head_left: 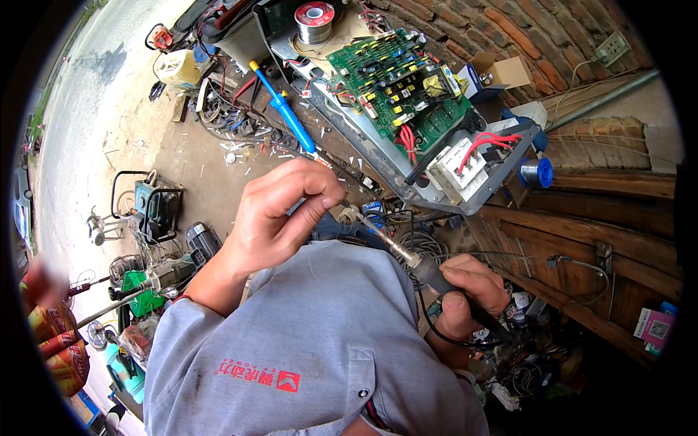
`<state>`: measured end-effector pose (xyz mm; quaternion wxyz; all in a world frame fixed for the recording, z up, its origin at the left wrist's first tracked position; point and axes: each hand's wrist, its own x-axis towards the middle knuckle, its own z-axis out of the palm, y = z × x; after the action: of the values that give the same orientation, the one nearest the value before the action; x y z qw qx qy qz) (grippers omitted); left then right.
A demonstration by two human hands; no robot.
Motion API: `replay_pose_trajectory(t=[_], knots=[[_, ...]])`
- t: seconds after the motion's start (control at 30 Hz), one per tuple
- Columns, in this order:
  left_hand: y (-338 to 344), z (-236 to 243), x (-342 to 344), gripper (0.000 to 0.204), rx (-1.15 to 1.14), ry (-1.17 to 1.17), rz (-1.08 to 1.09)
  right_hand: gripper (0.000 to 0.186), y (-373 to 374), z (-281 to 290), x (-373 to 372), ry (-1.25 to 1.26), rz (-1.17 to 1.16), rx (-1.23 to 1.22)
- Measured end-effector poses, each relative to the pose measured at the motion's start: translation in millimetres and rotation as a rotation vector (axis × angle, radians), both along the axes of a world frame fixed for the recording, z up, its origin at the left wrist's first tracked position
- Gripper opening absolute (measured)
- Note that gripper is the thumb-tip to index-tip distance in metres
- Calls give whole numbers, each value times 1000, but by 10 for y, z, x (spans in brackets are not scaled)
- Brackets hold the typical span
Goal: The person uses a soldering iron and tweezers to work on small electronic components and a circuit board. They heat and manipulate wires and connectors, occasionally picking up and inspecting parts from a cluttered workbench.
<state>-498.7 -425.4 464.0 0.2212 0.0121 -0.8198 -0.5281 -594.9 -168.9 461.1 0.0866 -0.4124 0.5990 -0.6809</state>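
My right hand [471,291] is wrapped round the dark handle of a soldering iron [429,275], whose metal shaft slants up and left. Thumb and forefinger of my left hand [280,211] are pinched together just beside the iron's tip. A small piece seems to sit at that spot, too small to make out. Above my hands a green circuit board [400,94], full of parts and wires, lies on an opened metal chassis [407,171]. A white block [458,171] with red wires stands at its near end. Beyond my left hand lies a blue desoldering pump [287,112].
A solder spool [314,33] stands on the chassis; a blue spool [536,173] sits at its right. An open box [494,76] rests by the brick wall [523,33]. Left are a generator-like machine [153,207] and a motor [202,243]. Cables and scraps litter the ground.
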Motion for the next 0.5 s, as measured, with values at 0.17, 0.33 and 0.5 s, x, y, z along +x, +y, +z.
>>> replay_pose_trajectory(t=[0.17,0.33,0.5], knots=[[-1,-7,-11,5,-7,16,1,28,-3,-3,14,-10,-22,11],[7,-6,-14,5,-10,15,-6,28,-4,-17,17,-11,-28,9],[18,-13,-14,5,0,13,-3,29,12,-20,9,-3,-22,11]])
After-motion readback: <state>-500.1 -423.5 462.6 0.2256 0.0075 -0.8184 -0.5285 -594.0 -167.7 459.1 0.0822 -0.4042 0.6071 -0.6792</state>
